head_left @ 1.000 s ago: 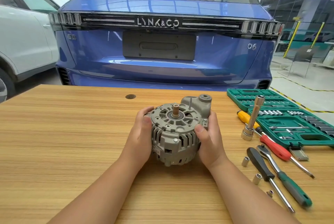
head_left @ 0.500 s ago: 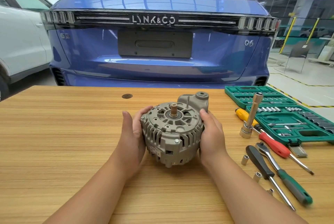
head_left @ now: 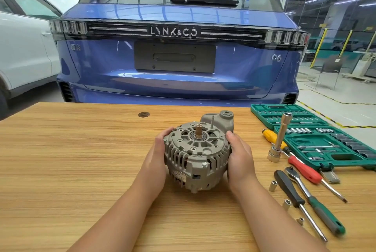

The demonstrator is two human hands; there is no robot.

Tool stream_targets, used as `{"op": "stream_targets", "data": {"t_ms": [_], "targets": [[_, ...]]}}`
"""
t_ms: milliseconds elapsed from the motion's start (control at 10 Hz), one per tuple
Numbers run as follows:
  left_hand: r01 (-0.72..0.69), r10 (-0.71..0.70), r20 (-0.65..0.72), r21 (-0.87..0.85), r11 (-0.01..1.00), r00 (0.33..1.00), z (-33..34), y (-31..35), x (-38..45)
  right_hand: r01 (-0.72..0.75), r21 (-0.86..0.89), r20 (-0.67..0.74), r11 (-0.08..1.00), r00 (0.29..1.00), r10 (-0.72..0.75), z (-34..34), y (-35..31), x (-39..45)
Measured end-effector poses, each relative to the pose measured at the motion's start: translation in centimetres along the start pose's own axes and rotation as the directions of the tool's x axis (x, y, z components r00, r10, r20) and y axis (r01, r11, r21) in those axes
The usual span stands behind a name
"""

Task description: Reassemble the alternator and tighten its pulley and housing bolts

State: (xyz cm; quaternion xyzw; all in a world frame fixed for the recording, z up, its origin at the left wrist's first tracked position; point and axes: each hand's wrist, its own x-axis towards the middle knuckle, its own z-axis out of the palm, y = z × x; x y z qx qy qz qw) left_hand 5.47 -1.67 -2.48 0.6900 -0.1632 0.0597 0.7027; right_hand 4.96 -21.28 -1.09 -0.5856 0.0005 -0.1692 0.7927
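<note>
At centre frame, on the wooden table (head_left: 61, 160), sits the grey alternator (head_left: 197, 154), its bare shaft (head_left: 198, 130) pointing up with no pulley on it. Both hands grasp it: the left hand (head_left: 157, 158) cups its left side with fingers curled over the upper rim, and the right hand (head_left: 240, 156) clasps its right side, thumb resting on the housing edge. To the right of the frame lie the tools: a socket extension (head_left: 279, 139) standing tilted on its socket, a yellow screwdriver (head_left: 270, 134), a red screwdriver (head_left: 305, 170), a black screwdriver (head_left: 291, 190) and a green-handled ratchet (head_left: 317, 205), with a few loose sockets (head_left: 272, 185) beside them. An open green socket case (head_left: 305, 129) fills the right edge. Beyond the table, across the upper frame, stands a blue car (head_left: 175, 58), and a white car (head_left: 20, 48) shows at upper left.
</note>
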Motion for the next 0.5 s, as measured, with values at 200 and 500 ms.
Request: {"op": "stream_targets", "data": {"t_ms": [200, 500], "targets": [[-0.092, 0.113, -0.111, 0.177, 0.980, 0.987, 0.7, 0.0, -1.5, -0.017, -0.095, -0.022, 0.995, 1.000, 0.015, 0.0, -0.3, -0.7], [0.243, -0.195, -0.427, 0.059, 0.968, 0.883, -2.8, -2.0, -0.7, -0.023, -0.326, -0.058, 0.945, 0.998, 0.004, -0.4, -1.4, -1.4]]}}
